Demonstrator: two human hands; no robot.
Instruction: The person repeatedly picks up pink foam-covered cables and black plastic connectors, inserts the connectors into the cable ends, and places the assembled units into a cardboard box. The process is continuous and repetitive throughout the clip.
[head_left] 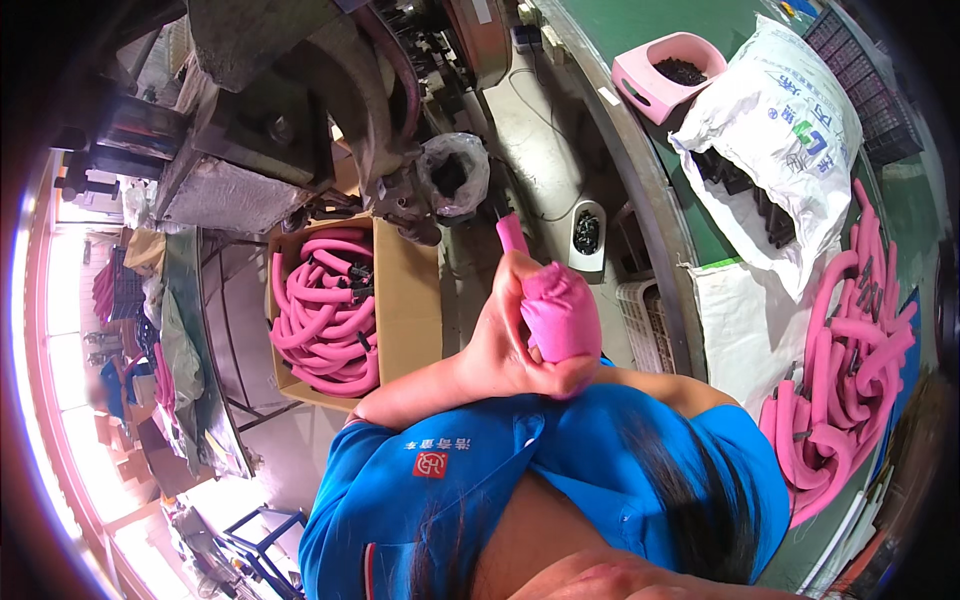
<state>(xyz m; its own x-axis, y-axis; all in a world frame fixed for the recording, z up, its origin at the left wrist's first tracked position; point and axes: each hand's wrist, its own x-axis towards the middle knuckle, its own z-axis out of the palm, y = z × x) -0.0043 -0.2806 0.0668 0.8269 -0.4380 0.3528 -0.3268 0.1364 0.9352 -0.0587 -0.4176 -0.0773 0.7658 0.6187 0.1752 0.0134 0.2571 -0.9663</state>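
Both my hands meet in front of my chest. My left hand (pixel 502 335) comes in from the left, fingers closed round a pink foam tube (pixel 512 235). The tube points away from me, and a dark piece shows at its far end. Pressed against this hand is a bunched pink cloth covering (pixel 562 312), wrinkled at the top. My right forearm (pixel 655 384) leads in behind it from the right. The right hand looks closed under or behind the pink covering, its fingers hidden. What it grips does not show.
A cardboard box (pixel 412 315) of pink tubes stands left, below a dark machine (pixel 270 125). On the green table (pixel 610 25) at right are a pink bin (pixel 640 85), a white sack (pixel 800 110) of black parts and piled pink tubes (pixel 840 400). A white tray (pixel 588 262) sits beyond my hands.
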